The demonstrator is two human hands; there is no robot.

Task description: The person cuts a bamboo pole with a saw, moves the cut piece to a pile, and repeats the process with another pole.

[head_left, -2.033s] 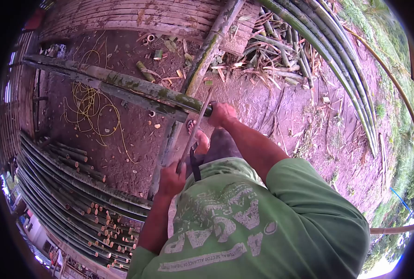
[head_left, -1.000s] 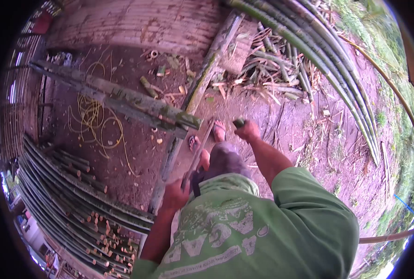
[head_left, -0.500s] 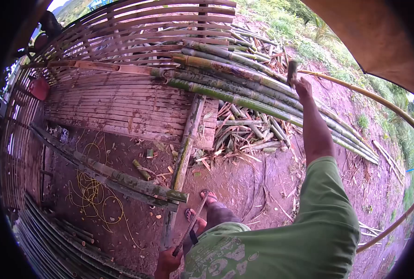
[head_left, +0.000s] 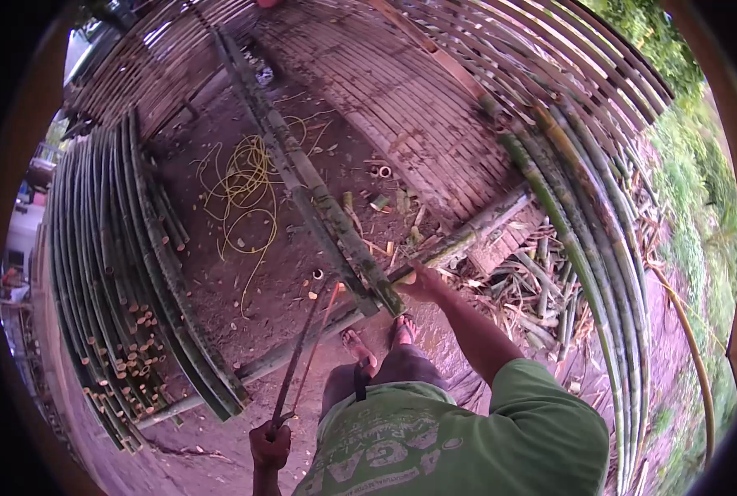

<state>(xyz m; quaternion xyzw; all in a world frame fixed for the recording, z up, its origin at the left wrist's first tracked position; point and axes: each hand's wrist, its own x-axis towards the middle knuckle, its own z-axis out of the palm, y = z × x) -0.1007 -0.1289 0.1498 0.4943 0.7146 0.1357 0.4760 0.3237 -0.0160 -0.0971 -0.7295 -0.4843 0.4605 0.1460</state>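
Bamboo pole (head_left: 319, 194) lies diagonally on the dirt, its near end propped on a crossing pole (head_left: 468, 236). Right hand (head_left: 419, 284) is clamped on that near end, just above the feet. Left hand (head_left: 269, 446) is fisted around a long thin tool (head_left: 302, 355), which angles up toward the pole end. Stacked bamboo (head_left: 129, 273) lies to the left.

One head cam, fisheye, looking steeply down from above at ground (head_left: 244, 273) w/ bamboo
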